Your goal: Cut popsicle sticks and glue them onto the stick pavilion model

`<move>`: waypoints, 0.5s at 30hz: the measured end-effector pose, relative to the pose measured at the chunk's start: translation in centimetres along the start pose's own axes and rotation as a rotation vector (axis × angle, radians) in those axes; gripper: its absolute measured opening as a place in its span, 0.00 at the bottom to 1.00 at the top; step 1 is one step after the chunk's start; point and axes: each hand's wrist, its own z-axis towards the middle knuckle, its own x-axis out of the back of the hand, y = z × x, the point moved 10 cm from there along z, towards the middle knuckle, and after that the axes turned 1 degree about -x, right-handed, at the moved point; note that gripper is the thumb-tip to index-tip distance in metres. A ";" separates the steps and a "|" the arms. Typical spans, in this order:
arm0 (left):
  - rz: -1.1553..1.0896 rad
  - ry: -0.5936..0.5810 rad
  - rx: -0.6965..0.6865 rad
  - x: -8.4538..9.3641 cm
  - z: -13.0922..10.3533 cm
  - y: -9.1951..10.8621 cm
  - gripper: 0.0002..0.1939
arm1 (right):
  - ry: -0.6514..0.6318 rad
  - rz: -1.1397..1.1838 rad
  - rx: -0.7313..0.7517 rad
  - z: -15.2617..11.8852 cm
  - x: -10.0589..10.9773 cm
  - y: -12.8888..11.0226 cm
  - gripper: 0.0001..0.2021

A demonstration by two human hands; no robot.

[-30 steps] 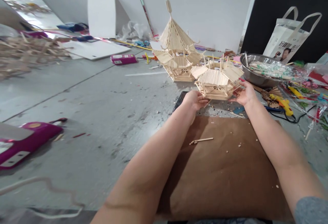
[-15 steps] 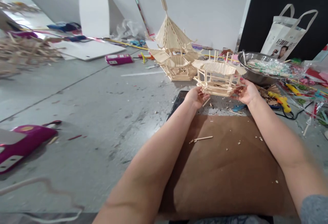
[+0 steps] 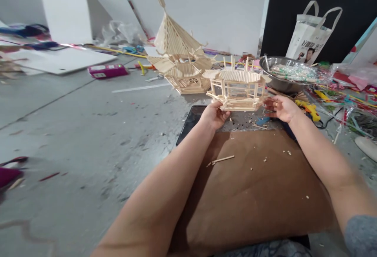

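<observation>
While the grey floor [image 3: 88,139] fills most of the view, a brown sheet [image 3: 250,194] covers the part nearest the person. Beyond it a tall stick tower [image 3: 179,41] stands upright, its spire leaning slightly left in the view. A white tote bag [image 3: 309,37] is at the back right, with a steel bowl [image 3: 282,84] in front of it.

Between the tower and the bowl, just past the sheet's far edge, the person has a small stick pavilion [image 3: 238,76]. It is upright, roof uppermost, its long axis running left to right across the view; short posts point straight up from the roof (whether its base touches the floor cannot be told). The left hand [image 3: 213,116] pinches the base's near left corner between thumb and curled fingers. The right hand [image 3: 282,109] is at the opposite end, fingers loosely spread; whether they grip is unclear.

A yellow glue gun [image 3: 309,109] lies just beyond the right hand, and a thin loose stick [image 3: 224,159] rests on the sheet.
</observation>
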 end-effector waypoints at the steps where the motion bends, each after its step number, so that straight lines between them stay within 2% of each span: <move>1: -0.002 0.005 -0.008 0.0 -0.1 0.1 0.07 | 0.044 -0.060 0.027 0.1 1.5 0.0 0.08; 6: -0.014 0.008 -0.035 -0.7 -1.2 0.9 0.07 | 0.358 -0.377 0.160 0.9 9.6 -1.6 0.06; 10: -0.033 -0.018 -0.055 -1.4 -1.9 1.8 0.10 | 0.495 -0.676 0.264 0.6 13.6 -4.6 0.06; 11: -0.035 -0.025 -0.065 -1.5 -2.0 2.0 0.10 | 0.542 -0.891 0.267 0.4 14.4 -5.1 0.07; 13: -0.031 -0.035 -0.087 -1.7 -2.1 2.3 0.10 | 0.564 -1.254 0.135 0.5 16.1 -4.1 0.10; 15: -0.019 -0.044 -0.106 -1.8 -2.2 2.4 0.09 | 0.540 -1.396 -0.035 0.6 18.1 -1.4 0.15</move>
